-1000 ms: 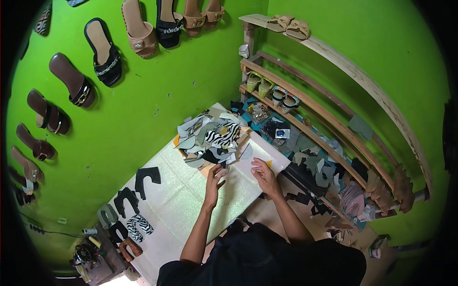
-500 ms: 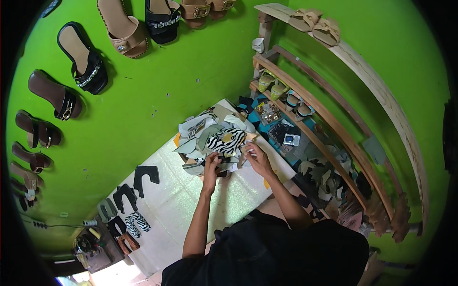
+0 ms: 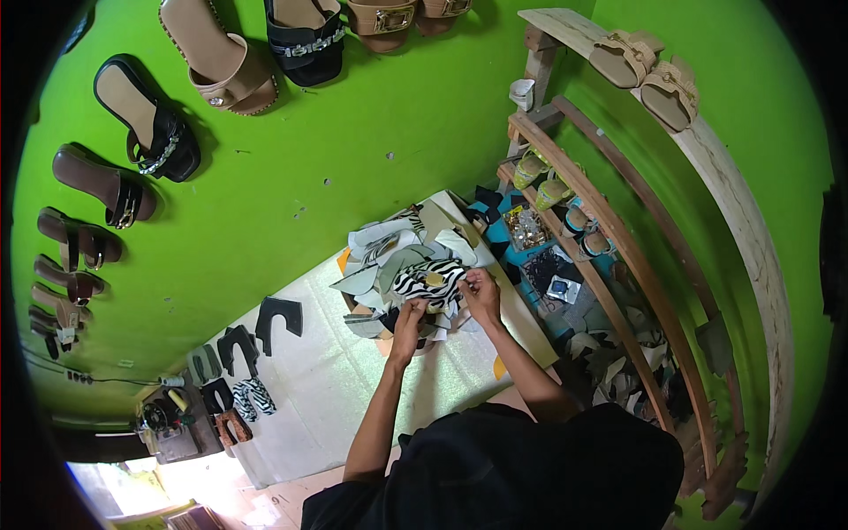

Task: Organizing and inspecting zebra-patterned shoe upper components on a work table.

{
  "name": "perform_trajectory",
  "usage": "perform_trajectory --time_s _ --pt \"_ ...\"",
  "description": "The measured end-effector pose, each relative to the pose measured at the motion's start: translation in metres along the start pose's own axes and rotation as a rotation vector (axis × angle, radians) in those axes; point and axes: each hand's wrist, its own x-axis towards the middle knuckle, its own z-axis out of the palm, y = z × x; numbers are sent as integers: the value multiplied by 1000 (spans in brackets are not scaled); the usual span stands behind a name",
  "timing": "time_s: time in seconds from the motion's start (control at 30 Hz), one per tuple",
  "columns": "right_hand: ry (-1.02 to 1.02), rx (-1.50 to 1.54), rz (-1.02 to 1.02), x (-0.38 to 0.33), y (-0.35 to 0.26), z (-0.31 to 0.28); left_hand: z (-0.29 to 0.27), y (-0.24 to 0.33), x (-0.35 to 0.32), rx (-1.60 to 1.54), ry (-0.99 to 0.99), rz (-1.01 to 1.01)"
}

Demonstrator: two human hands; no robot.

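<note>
A zebra-striped material piece (image 3: 417, 281) with a yellowish patch in its middle lies over a heap of cut scraps (image 3: 382, 256) on the white table. My left hand (image 3: 407, 325) pinches its near left edge, the fingertips partly hidden. At the right edge of the same piece, my right hand (image 3: 482, 299) has its fingers closed on the material. Grey, white and green offcuts stick out around and beneath it, hiding most of what holds the heap.
Black shoe-upper cutouts (image 3: 280, 320) and a zebra-striped cutout (image 3: 253, 397) lie on the white table (image 3: 340, 389), left of my arms. Wooden shelves (image 3: 618, 221) with sandals rise at the right, above more scraps. Slippers (image 3: 150, 119) hang along the green wall.
My right hand has come in to the striped piece's right edge, and my left hand has closed on its near side. The whole view has shifted slightly.
</note>
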Motion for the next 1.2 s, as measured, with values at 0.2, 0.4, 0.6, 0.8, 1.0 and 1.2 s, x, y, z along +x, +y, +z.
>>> perform_trajectory --time_s 0.2,0.4,0.6,0.8,1.0,1.2 --pt "-217 384 84 8 -30 -10 -6 19 -11 65 206 216" --pt "-525 485 -160 13 -103 -33 -20 108 -37 731 356 802" --pt "-720 455 -219 3 -153 -47 -27 137 -70 777 67 414" --pt "-872 683 -76 6 -113 -36 -40 125 -104 369 48 406" --pt "-1008 852 46 -31 -95 -21 -58 89 -129 -28 254 344" --pt "-992 784 27 -65 -107 1 -89 29 -162 -115 397 209"
